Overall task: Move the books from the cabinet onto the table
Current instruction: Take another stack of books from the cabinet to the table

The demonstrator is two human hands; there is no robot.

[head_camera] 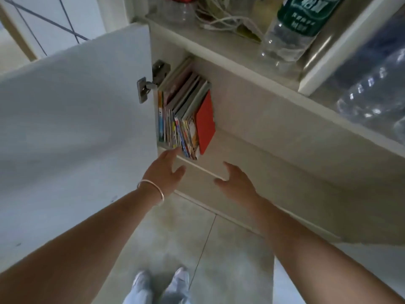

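While the white cabinet door (72, 128) stands swung wide to the left, a row of books (183, 115) stands upright on the lower shelf of the cabinet (274, 137), packed against the hinge-side wall just beside the metal hinge (151, 84). The red book (206, 122) closes the row on its right end, leaning a little onto its neighbours; the rest of that shelf stretches away to the right of the books. The left hand (165, 172), a thin bangle (151, 190) round its wrist, reaches toward the books with fingers straight and spread, holding nothing; its fingertips lie just below the bottom edge of the row, and whether they touch cannot be told. The right hand (237, 183) hangs below and to the right of the books, near the shelf's front edge, fingers loosely spread and gripping nothing. Above the books, on the upper shelf, sit a clear plastic bottle (291, 34) with a green label and a tangle of white cables (219, 20). Far below the books, two light shoes (162, 281) stand on the tiled floor (230, 249)
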